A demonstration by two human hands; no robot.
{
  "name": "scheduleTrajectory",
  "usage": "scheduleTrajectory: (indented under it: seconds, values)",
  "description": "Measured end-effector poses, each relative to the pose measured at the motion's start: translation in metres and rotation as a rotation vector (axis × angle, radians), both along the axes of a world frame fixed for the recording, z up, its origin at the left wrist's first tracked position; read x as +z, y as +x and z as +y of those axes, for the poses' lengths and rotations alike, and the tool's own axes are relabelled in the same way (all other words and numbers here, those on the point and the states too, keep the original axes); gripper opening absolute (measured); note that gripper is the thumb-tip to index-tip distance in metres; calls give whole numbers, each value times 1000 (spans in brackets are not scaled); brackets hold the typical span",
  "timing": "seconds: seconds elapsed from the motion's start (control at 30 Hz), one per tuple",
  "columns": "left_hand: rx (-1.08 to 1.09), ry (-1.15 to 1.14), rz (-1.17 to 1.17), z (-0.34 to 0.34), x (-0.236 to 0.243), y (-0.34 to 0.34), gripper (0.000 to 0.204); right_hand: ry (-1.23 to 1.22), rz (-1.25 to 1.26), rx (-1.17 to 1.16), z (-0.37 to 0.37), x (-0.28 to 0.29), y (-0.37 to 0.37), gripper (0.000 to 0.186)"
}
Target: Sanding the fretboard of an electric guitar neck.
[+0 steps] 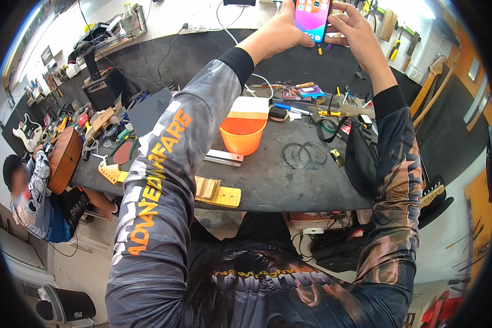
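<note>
My left hand (279, 34) and my right hand (355, 41) hold a phone (311, 16) upright at the top of the head view, its lit screen showing colourful icons, its upper end cut off by the frame. My thumbs are at either side of it. Below, on the dark workbench (328, 186), stand an orange bucket (243, 139) with a pale top part and, beside it, a metal straight bar (221, 157). A pale guitar neck (227, 197) with wooden blocks (208, 188) lies near the front edge, partly hidden behind my left forearm.
A person (30, 197) sits at left with an acoustic guitar (64, 161). Tools clutter the bench's back and left, near a small amplifier (101, 90). A black bag (358, 164) lies at right, tools hang on the wall, and a dark bin (65, 303) stands at lower left.
</note>
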State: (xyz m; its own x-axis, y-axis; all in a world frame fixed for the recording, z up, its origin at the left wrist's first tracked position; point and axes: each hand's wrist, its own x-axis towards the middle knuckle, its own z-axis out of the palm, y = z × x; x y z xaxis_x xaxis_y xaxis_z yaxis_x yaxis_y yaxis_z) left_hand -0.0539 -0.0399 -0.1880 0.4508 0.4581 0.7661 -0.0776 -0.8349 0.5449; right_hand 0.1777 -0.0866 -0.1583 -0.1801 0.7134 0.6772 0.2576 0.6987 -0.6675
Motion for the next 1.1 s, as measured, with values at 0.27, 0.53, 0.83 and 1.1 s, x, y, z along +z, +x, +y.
scheduleTrajectory:
  seconds: [0.27, 0.53, 0.83, 1.1]
  values:
    - [-29, 166, -65, 12, -11, 6, 107, -11, 19, -11, -1, -8, -2, 38]
    - [-68, 86, -93, 16, -19, 9, 109, -32, 15, -14, -1, -12, -1, 37]
    - [-24, -10, -44, 12, -17, 1, 105, -34, 6, -5, 3, -12, -4, 37]
    - [-37, 130, -102, 23, -23, 6, 106, -53, 20, 4, 8, -13, -10, 37]
